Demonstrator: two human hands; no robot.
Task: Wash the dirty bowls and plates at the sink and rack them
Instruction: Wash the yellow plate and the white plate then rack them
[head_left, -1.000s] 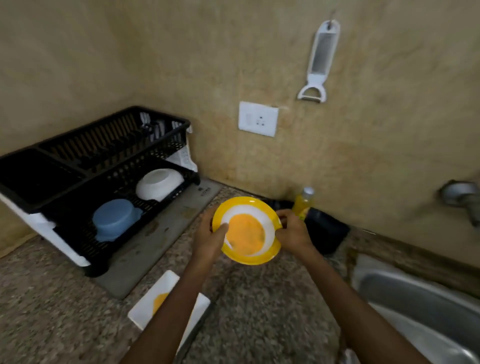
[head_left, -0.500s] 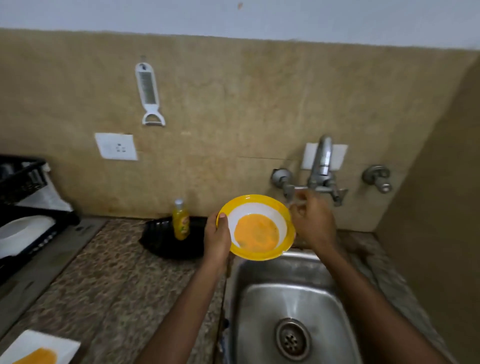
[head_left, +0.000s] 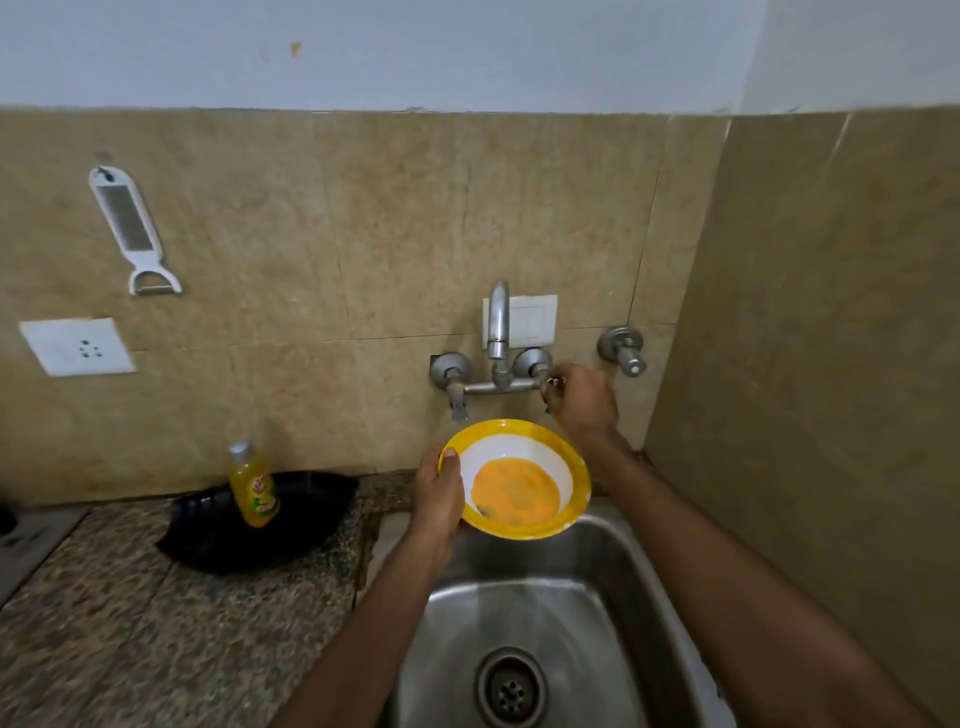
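Note:
My left hand (head_left: 439, 496) grips the left rim of a yellow-rimmed white bowl (head_left: 519, 480) with orange residue inside, held over the back edge of the steel sink (head_left: 613, 582). My right hand (head_left: 579, 400) is up at the wall tap (head_left: 498, 364), fingers curled round its right handle. No water is visibly running from the spout.
A yellow dish-soap bottle (head_left: 253, 486) stands against a black tray (head_left: 270, 519) on the granite counter (head_left: 130, 623) left of the sink. A second valve (head_left: 623, 351) sticks out right of the tap. A peeler (head_left: 132, 228) and a socket (head_left: 78, 345) are on the wall.
The view swung right from the dish rack to the sink. My left hand carried the bowl over the sink, and my right hand left the bowl and took the tap's right handle.

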